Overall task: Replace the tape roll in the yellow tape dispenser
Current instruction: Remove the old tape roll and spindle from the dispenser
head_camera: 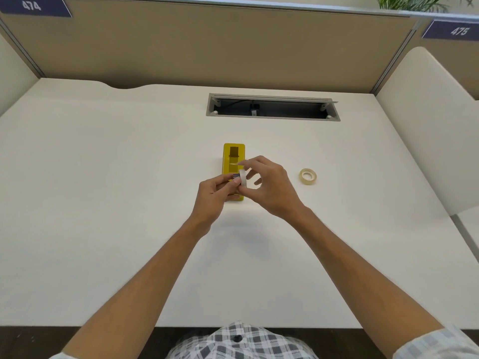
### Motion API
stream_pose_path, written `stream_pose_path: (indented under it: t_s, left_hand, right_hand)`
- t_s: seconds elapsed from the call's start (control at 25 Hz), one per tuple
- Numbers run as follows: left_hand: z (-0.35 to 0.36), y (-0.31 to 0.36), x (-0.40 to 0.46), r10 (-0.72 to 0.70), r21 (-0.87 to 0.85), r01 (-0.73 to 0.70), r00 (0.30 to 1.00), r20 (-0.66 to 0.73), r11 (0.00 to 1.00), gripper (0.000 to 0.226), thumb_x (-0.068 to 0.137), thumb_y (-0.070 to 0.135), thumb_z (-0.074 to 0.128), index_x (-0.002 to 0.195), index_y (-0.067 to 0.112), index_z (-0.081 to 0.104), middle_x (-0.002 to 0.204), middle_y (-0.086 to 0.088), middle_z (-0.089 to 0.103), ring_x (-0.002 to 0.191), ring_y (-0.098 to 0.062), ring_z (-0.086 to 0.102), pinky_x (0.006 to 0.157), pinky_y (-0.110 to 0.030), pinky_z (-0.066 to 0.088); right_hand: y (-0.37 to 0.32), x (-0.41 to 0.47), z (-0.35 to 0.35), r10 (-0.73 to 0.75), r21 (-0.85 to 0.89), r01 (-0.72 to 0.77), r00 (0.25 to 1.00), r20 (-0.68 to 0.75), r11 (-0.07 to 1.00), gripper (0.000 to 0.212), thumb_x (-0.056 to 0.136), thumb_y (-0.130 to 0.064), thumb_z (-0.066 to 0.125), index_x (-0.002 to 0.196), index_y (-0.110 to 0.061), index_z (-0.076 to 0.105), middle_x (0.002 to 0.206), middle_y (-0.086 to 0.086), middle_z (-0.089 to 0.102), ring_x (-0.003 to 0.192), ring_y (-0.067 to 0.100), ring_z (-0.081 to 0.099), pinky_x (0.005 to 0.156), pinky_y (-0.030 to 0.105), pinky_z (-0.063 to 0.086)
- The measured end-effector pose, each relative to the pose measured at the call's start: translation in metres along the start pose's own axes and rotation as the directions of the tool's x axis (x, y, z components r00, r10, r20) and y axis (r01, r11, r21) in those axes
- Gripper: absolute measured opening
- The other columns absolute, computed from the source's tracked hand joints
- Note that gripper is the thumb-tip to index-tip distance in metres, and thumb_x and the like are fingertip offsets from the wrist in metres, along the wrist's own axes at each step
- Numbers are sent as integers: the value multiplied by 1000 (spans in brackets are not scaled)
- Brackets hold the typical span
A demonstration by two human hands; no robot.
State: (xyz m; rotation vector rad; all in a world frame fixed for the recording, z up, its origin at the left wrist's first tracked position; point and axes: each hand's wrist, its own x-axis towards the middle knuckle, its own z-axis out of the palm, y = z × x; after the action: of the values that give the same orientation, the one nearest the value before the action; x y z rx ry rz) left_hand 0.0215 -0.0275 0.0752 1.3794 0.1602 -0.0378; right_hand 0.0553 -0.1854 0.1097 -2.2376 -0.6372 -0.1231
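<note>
Fingers of both hands pinch white roll above yellow dispenser.

A checked shirt in white, grey and dark grey squares is being worn, and one dark round button is being shown on its front placket. The sleeves are being worn short or pushed up: pale checked cuffs are being seen only at the lower corners, and both forearms and both hands are being left bare.
</note>
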Motion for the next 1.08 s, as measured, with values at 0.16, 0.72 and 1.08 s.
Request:
stream_pose_path:
  t_s: [0.16,0.72,1.08]
  left_hand:
    - [2,1,-4,-31,6,31,1000,-6,1000,28,95,15,60,120,4,68,104,-10,76,93,-23,74,83,-28,59]
    - [1,8,-13,-40,52,38,999,26,998,25,97,20,56,115,9,70,98,-13,76,89,-26,75,80,-27,59]
    - [4,-2,-19,-44,149,51,998,-49,988,13,94,18,61,103,20,71,84,-1,77,75,-16,73,67,-22,57]
  right_hand:
    - [3,-8,-2,52,184,-50,999,-6,982,40,76,-11,83,114,-13,70,109,-1,64,87,9,67,74,29,59]
    - [15,-25,-13,166,334,-161,986,15,929,41,81,-23,81,119,-20,68,116,-9,69,106,1,64,81,27,59]
    - [44,-58,-6,360,384,-321,932,-31,866,43,78,-25,82,118,-22,68,107,-9,69,95,4,67,77,20,57]
